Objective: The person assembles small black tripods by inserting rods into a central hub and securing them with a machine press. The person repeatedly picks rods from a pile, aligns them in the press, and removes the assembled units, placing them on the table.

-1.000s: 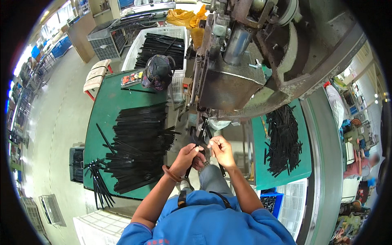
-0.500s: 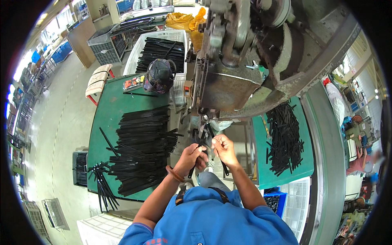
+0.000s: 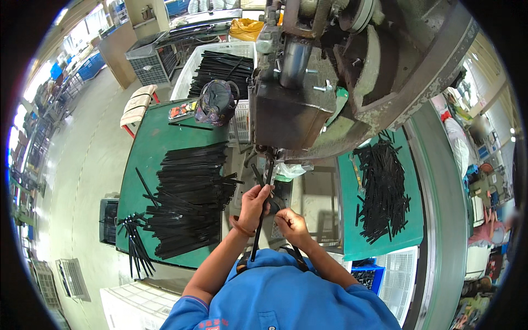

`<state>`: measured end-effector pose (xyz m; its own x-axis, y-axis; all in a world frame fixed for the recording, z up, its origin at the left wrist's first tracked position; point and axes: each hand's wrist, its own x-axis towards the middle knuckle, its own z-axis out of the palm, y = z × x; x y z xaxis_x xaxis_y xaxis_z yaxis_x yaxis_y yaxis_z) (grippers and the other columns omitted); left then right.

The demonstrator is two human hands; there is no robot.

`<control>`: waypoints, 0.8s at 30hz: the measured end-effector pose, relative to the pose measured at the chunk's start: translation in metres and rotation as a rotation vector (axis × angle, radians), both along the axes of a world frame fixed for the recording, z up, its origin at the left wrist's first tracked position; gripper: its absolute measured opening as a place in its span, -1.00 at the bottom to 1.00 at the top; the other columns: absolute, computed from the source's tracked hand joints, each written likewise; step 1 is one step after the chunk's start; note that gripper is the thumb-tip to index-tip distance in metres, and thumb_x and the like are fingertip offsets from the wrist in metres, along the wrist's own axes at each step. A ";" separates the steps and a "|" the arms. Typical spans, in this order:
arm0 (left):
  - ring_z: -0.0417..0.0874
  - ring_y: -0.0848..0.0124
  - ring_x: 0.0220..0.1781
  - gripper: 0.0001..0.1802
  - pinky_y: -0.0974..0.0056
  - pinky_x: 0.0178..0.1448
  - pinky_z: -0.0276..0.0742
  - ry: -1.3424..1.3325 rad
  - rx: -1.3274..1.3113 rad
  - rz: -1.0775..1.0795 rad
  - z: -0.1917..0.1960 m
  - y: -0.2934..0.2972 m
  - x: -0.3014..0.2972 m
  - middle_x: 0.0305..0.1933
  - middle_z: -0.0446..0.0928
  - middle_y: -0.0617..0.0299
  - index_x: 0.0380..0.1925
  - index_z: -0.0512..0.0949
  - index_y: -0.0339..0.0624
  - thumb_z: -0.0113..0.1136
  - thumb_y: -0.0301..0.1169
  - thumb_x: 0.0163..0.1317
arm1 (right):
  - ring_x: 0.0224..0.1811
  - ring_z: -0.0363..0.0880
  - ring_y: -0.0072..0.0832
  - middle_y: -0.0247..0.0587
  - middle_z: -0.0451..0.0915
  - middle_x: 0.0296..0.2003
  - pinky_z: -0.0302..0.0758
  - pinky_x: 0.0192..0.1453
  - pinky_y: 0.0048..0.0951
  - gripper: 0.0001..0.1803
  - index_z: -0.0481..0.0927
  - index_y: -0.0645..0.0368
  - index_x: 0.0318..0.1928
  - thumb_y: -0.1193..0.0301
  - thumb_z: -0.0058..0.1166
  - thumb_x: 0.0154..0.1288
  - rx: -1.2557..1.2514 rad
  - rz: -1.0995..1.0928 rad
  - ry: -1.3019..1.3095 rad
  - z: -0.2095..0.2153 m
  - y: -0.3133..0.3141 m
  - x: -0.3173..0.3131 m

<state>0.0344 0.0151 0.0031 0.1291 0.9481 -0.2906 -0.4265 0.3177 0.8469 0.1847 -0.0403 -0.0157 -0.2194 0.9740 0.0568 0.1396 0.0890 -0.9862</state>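
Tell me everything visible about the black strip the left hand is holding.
The strip is long, thin, flat and black, looking like plastic or coated metal. It stands nearly upright in the picture, its upper end under the grey press and its lower end over the blue shirt. The left hand grips it near the top; the right hand is beside its middle, contact unclear. It matches the strips piled on the green table.

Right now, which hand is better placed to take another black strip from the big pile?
Probably the right hand. The pile lies on the left, but the left hand is gripping a strip at the press, while the right seems to hold nothing.
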 end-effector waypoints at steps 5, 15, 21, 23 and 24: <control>0.32 0.68 -0.68 -0.75 0.53 -0.63 0.20 0.020 -0.100 0.064 0.002 -0.005 0.008 -0.48 0.49 0.36 -0.27 0.56 -0.23 0.05 -0.26 0.34 | -0.47 0.49 -0.58 -0.25 0.53 -0.49 0.44 -0.42 -0.51 -0.92 0.50 0.22 -0.30 0.52 0.13 0.21 -0.039 0.048 -0.052 0.000 0.003 0.014; 0.37 0.63 -0.65 -0.79 0.53 -0.60 0.27 0.168 -0.139 0.098 -0.017 -0.009 0.010 -0.44 0.55 0.26 -0.39 0.45 -0.11 0.11 -0.22 0.29 | -0.45 0.62 -0.33 -0.02 0.63 -0.47 0.51 -0.33 -0.35 -0.81 0.59 0.26 -0.35 0.37 0.20 0.14 0.244 -0.203 -0.060 0.039 0.112 0.003; 0.39 0.59 -0.68 -0.76 0.51 -0.62 0.29 0.090 -0.084 0.097 -0.023 -0.008 0.010 -0.49 0.56 0.22 -0.50 0.44 -0.11 0.08 -0.26 0.31 | -0.39 0.56 -0.14 -0.10 0.59 -0.45 0.44 -0.31 -0.19 -0.80 0.53 0.23 -0.28 0.38 0.17 0.13 0.416 -0.259 -0.168 -0.013 0.143 -0.028; 0.38 0.61 -0.68 -0.74 0.52 -0.66 0.26 0.079 -0.063 0.097 -0.030 -0.007 0.007 -0.49 0.55 0.22 -0.53 0.42 -0.09 0.08 -0.26 0.32 | -0.52 0.54 -0.15 -0.06 0.54 -0.59 0.41 -0.41 -0.18 -0.71 0.53 0.28 -0.43 0.26 0.17 0.11 0.331 -0.302 -0.096 -0.018 0.146 -0.035; 0.38 0.62 -0.68 -0.73 0.53 -0.66 0.26 0.059 -0.086 0.110 -0.032 -0.006 0.007 -0.48 0.55 0.22 -0.54 0.41 -0.08 0.08 -0.25 0.32 | -0.67 0.50 -0.11 0.00 0.48 -0.73 0.38 -0.51 -0.17 -0.57 0.53 0.33 -0.57 0.15 0.15 0.11 0.260 -0.369 0.129 0.000 0.142 -0.038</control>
